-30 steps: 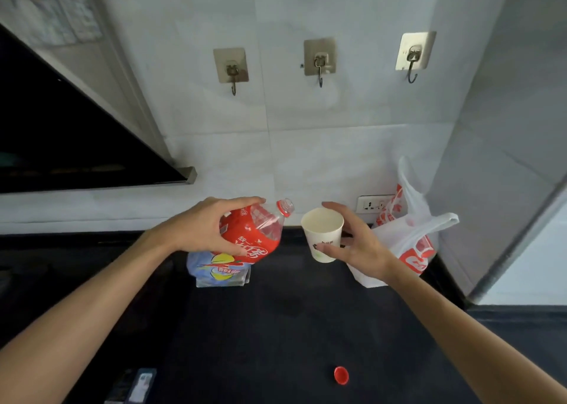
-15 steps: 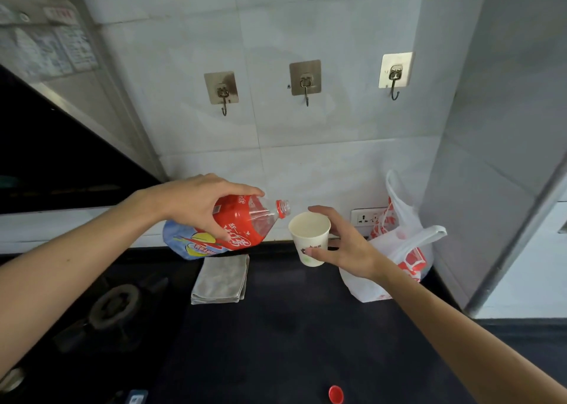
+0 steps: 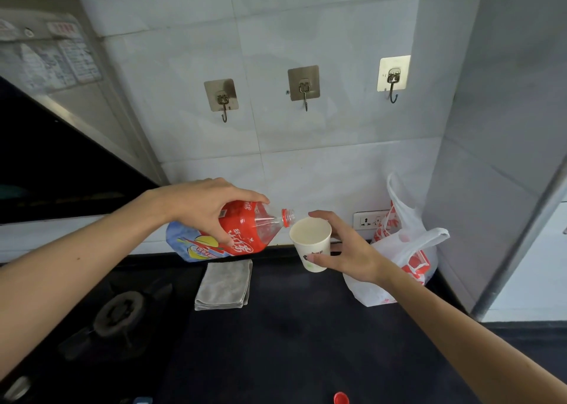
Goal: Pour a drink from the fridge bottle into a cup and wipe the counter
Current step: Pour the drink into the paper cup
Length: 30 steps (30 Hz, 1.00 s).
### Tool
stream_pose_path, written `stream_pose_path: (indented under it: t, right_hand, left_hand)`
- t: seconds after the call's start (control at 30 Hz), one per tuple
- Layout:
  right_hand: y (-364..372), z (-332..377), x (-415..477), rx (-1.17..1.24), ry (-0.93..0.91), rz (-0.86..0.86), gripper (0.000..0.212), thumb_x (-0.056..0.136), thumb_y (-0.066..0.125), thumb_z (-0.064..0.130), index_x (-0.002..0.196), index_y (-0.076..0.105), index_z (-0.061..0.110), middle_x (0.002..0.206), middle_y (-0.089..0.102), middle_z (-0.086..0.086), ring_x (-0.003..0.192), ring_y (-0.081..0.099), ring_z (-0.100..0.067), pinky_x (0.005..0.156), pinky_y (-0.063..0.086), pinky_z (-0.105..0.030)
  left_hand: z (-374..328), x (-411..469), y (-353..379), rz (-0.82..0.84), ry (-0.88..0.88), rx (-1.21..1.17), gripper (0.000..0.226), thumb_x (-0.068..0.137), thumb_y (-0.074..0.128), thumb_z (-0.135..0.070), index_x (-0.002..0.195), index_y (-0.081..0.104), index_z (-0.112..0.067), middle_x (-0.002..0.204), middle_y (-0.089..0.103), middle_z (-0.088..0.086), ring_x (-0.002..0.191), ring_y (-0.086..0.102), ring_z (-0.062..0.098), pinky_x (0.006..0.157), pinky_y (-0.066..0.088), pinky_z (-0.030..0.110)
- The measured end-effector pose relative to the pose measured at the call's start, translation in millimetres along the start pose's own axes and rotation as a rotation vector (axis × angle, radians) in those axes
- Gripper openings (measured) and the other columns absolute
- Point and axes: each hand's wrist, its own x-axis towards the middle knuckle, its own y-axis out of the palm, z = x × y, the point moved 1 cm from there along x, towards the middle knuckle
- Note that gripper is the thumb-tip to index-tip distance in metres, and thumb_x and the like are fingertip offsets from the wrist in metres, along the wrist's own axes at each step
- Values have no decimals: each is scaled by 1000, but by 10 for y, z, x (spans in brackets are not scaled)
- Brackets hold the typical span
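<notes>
**Bottle tipped to the cup rim, both held above the counter**

At far left we see a gas burner set into the dark counter.

Our left hand grips the bottle from above, with fingers and thumb curled round its red label. The bottle is held in the air and tipped almost level, with its base to the left and its uncapped neck to the right. Its mouth sits just at the left edge of the cup's rim. We cannot tell whether liquid is passing.

Below the bottle, a folded grey cloth lies flat on the counter near the back wall.

The cup, of white paper, is held close to upright above the counter, right of the cloth. Well below it, at the bottom edge of the view, a red cap lies on the counter, well apart from the bottle.

Our right hand holds the cup from its right side. The thumb lies across the front wall and the fingers curl round the back.

Right of that hand we see a wall socket. A white and red plastic bag stands on the counter in the corner and overlaps the socket's right end.
</notes>
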Motion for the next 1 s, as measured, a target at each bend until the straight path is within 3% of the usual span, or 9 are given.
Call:
stream_pose_path:
  t: [0.3,0.87,1.0]
  right_hand:
    - [31,30,53,-25,3,22,73,81,81,21,137,38,35,124,52,14,116,55,-13,93,54,-26]
    - [135,-46,101,-76,15,55,74,79,82,21,138,38,35,124,54,11,114,58,-14,95,54,-32]
    - [148,-63,116,-76,21,61,75,79,81,20,138,38,34,124,55,10,114,58,-14,95,54,-33]
  left_hand:
    - [25,5,-41,24,4,72,94,68,81,-59,147,30,-47,123,55,-18,107,57,5,89,55,28]
    - [109,54,-24,151,-43,138,96,72,82,-52,150,26,-48,121,51,-16,109,55,6,89,54,28]
    - [291,9,96,127,-110,131,98,62,76,-68,145,25,-57,126,51,-20,114,53,8,87,48,25]
